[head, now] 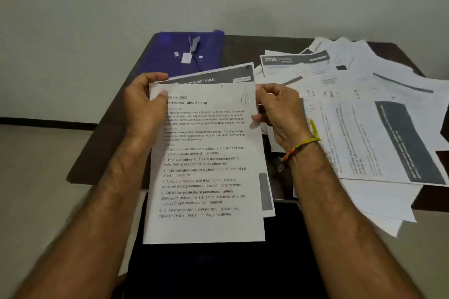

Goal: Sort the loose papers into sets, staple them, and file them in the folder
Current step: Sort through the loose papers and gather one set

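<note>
From the head camera, two bare arms reach out over a dark bench. Both hands hold up a small set of papers in front of the person. The left hand grips the top left corner, with the thumb on the front page and the fingers curled behind. The right hand pinches the right edge near the top. The front page has printed words and a numbered list. A second page sticks out a little behind it on the right side.

A blue folder lies flat at the far left of the bench, close to the wall. A page with a grey band lies between the folder and the held papers. A messy pile of loose papers covers the right side of the bench, and some hang over its edge. A bead bracelet with a yellow tie sits on the right wrist.
</note>
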